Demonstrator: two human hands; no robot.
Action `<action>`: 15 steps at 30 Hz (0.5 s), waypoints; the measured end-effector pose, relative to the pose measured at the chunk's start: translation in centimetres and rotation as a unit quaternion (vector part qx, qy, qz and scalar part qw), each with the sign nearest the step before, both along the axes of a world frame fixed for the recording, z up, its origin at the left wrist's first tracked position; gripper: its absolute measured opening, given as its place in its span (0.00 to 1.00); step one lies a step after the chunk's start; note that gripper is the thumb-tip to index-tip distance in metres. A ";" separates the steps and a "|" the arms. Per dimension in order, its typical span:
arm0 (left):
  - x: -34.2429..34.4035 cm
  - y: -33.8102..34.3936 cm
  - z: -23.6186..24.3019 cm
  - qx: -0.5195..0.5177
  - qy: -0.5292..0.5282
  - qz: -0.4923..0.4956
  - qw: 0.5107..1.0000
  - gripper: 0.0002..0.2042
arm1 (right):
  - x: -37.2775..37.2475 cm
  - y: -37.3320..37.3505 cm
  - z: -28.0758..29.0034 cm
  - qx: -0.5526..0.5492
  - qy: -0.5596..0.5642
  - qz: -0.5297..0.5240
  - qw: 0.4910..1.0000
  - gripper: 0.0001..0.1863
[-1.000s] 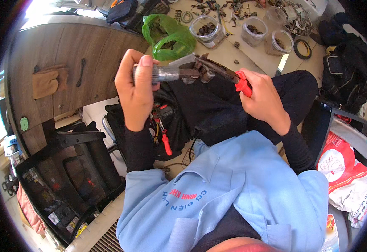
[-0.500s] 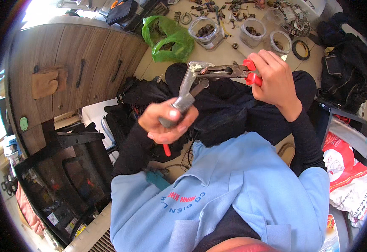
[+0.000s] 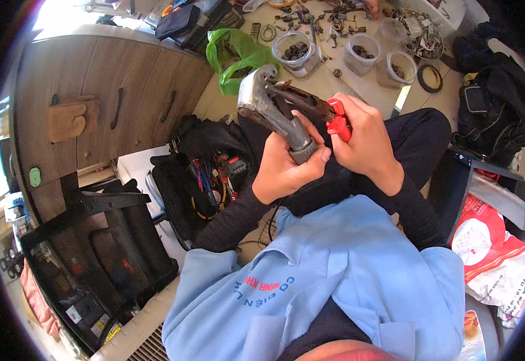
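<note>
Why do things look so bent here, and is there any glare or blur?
Head view: the fisheye lens bows the edges of the wooden cabinet; head view: glare washes out the upper left, though the far corners fall black; head view: the metal part and red-handled pliers look fairly sharp.

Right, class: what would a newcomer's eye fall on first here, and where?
Probably the red-handled pliers near the centre, in the right hand, beside the worn metal part in the left hand. Then the bright green bag on the floor beyond, and the red-and-white sack at far right.
</note>
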State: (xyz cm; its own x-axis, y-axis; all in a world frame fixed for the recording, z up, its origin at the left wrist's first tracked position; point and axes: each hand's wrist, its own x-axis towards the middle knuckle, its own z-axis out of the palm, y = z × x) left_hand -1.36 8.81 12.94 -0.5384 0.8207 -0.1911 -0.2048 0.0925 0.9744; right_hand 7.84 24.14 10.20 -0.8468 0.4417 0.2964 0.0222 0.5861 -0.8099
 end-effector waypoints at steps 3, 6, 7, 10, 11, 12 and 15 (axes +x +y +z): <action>-1.0 1.2 -1.6 0.047 0.267 0.042 0.962 0.15 | -0.3 -0.1 1.1 -0.015 0.018 0.026 0.999 0.17; -2.6 1.4 -2.7 0.113 0.263 0.034 0.958 0.21 | -0.2 -0.7 2.3 -0.114 0.019 0.075 0.990 0.15; -3.1 1.4 -2.5 0.132 0.262 0.024 0.956 0.21 | -0.1 -0.7 2.7 -0.127 0.014 0.079 0.989 0.15; -5.1 1.5 -0.1 0.063 0.319 -0.115 0.939 0.20 | 0.4 -0.5 4.1 -0.160 -0.009 0.091 0.983 0.13; -6.7 1.5 -0.1 0.048 0.306 -0.135 0.941 0.19 | 0.7 -0.4 4.6 -0.166 -0.018 0.096 0.981 0.13; -8.1 1.3 0.0 0.029 0.294 -0.151 0.943 0.19 | 0.9 -0.5 4.8 -0.173 -0.028 0.106 0.979 0.12; -11.0 2.5 3.3 0.035 0.531 -0.169 0.829 0.15 | 1.6 -0.6 5.0 -0.186 -0.044 0.128 0.973 0.11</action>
State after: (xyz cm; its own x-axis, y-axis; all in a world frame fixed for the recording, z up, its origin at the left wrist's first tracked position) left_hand -12.38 11.28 16.25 -0.1099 0.9479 0.2989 0.7991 -0.0946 0.5937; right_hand 9.40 23.51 15.23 -0.9582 0.2754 0.0779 -0.0076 0.2476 -0.9688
